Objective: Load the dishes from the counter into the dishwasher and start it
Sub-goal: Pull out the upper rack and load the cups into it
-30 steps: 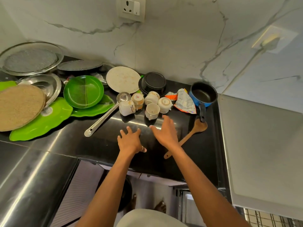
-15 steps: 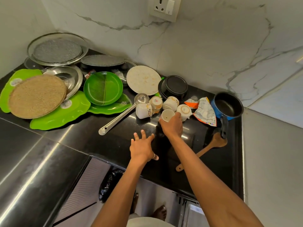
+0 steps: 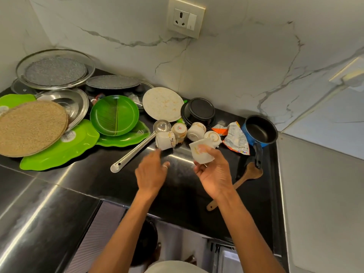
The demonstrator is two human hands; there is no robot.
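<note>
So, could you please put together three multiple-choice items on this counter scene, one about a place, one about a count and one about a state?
1. Where does the blue saucepan stand?
A. At the right end of the counter, near the wooden spatula
B. On the woven mat
C. Inside the green bowl

2. How many white cups lie on the counter, not counting the one in hand?
A. Two
B. Four
C. Seven

3. What is the right hand doing?
A. Resting flat on the counter
B. Gripping the ladle
C. Holding a white cup lifted off the counter

Answers:
1. A: the pan sits at the right end, its black handle pointing towards the spatula.
2. B: four cups cluster beside the steel ladle.
3. C: the fingers wrap the tilted cup, while the left hand hovers open and empty.
</note>
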